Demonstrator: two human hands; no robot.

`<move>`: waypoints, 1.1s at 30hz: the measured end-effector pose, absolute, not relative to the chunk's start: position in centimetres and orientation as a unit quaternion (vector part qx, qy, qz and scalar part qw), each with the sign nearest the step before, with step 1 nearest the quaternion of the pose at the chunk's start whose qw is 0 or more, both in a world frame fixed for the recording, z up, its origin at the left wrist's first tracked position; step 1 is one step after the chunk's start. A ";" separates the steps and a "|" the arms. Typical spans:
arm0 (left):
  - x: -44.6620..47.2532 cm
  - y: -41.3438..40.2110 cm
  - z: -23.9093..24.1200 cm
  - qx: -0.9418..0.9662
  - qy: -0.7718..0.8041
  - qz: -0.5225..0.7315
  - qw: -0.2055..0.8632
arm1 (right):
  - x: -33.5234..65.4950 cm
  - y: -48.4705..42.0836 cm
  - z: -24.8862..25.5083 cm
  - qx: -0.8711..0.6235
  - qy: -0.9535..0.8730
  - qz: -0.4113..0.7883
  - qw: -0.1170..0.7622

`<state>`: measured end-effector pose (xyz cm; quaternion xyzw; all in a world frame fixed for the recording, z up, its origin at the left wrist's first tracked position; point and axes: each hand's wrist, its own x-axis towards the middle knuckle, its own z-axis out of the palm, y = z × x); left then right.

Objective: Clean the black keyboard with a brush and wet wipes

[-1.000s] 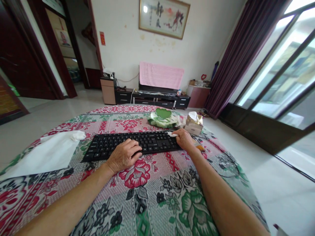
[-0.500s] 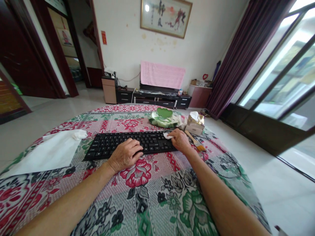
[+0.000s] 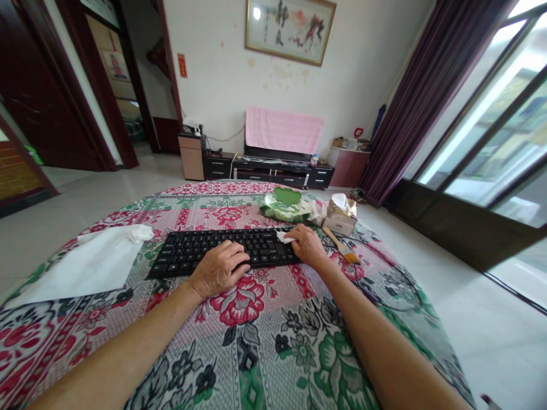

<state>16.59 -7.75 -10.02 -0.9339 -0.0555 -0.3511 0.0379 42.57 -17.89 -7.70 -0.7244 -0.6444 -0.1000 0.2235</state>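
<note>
A black keyboard (image 3: 222, 252) is lying across the middle of the table (image 3: 273, 353), which is wearing a flowered cloth, and its long axis is running left to right, parallel to the near edge. The left hand (image 3: 219, 270) is resting palm down on the keyboard's near edge around its middle, fingers curled loosely over the keys and pressing rather than gripping anything. The right hand (image 3: 306, 245) is sitting at the keyboard's right end, its fingers closed on a small white wipe (image 3: 284, 237) that is lying against the far right keys. So the unwiped length of the keyboard is stretching leftward from the right hand's fingers, toward the left hand, and the right hand is the nearer one to that end. Just beyond the right end, toward the far edge of the table, a green wipes pack (image 3: 285, 206) and a tissue box (image 3: 339, 216) are sitting side by side, with a brush (image 3: 339, 245) lying near the right hand. A white sheet (image 3: 81, 266) is lying near the left edge.
</note>
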 end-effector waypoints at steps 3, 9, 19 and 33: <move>16.6 -7.9 -9.9 -0.935 -0.057 -0.348 0.042 | 42.5 -18.2 -7.6 -0.736 -0.635 -0.095 0.217; 16.6 -7.9 -9.9 -0.938 -0.060 -0.339 0.044 | 41.9 -17.9 -7.6 -0.710 -0.650 -0.110 0.248; 16.6 -7.8 -10.0 -0.940 -0.064 -0.331 0.047 | 41.1 -17.9 -7.4 -0.691 -0.675 -0.101 0.239; 16.5 -7.9 -9.9 -0.942 -0.067 -0.324 0.046 | 40.1 -18.3 -6.3 -0.641 -0.735 -0.068 0.211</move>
